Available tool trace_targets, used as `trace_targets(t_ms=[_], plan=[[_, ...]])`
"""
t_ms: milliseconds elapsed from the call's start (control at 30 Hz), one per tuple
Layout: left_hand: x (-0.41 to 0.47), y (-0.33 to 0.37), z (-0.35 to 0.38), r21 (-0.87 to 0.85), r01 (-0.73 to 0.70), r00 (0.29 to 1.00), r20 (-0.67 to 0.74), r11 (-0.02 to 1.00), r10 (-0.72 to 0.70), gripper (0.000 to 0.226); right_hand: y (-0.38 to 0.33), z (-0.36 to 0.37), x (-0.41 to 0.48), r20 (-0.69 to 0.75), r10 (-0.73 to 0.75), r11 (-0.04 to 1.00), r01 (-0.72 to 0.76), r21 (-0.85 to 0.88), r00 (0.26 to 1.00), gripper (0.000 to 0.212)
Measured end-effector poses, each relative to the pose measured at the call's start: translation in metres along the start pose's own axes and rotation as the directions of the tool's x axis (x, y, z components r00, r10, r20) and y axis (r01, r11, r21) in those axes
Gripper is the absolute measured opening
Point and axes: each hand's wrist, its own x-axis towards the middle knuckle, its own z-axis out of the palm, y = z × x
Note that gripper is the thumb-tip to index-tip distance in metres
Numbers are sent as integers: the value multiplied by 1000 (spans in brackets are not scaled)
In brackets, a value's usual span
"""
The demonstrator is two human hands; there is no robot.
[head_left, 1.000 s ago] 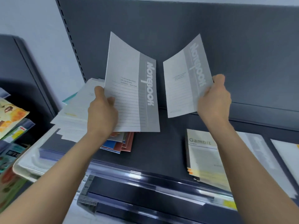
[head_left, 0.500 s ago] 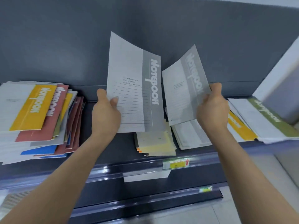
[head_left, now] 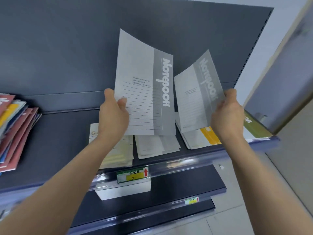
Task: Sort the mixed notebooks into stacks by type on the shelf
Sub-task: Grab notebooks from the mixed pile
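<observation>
Your left hand [head_left: 113, 114] pinches the left edge of a large grey notebook [head_left: 145, 85], held upright, while your right hand [head_left: 227, 114] grips a smaller grey notebook [head_left: 198, 92] just beside it, both above sorted stacks [head_left: 157, 145] on the shelf [head_left: 59, 133], the mixed pile [head_left: 15, 126] lying well beyond your left hand.

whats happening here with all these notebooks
A person is sorting notebooks at a shelf. Their left grip holds a large grey notebook and their right grip a smaller grey notebook, both up above the shelf. Beneath them lie separate stacks: a cream stack, a grey stack and a yellow-banded stack. A mixed pile sits at the left end.
</observation>
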Motion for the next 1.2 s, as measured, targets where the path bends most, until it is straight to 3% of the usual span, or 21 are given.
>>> trace_targets(t_ms=[300, 500, 667, 933, 1100, 1200], plan=[[-37, 41, 75, 0, 115, 985, -126, 993, -114, 11, 66, -18, 76, 150, -152, 988, 145, 59, 977, 28], [-49, 38, 44, 47, 155, 944, -301, 987, -134, 10, 48, 12, 70, 320, -254, 965, 218, 145, 913, 21], [-62, 12, 2, 28, 237, 903, -376, 971, -210, 8, 24, 52, 42, 429, -393, 919, 354, 172, 813, 23], [-58, -34, -36, 1, 320, 885, -358, 948, -298, 6, 0, 116, 6, 576, -187, 982, 135, 132, 796, 21], [-47, -49, -43, -4, 341, 889, -325, 940, -324, 4, 7, 136, -8, 613, -90, 966, 217, -137, 785, 26], [-40, -48, -32, 2, 326, 902, -300, 945, -310, 4, 14, 137, -1, 599, -87, 941, 262, -213, 796, 24]])
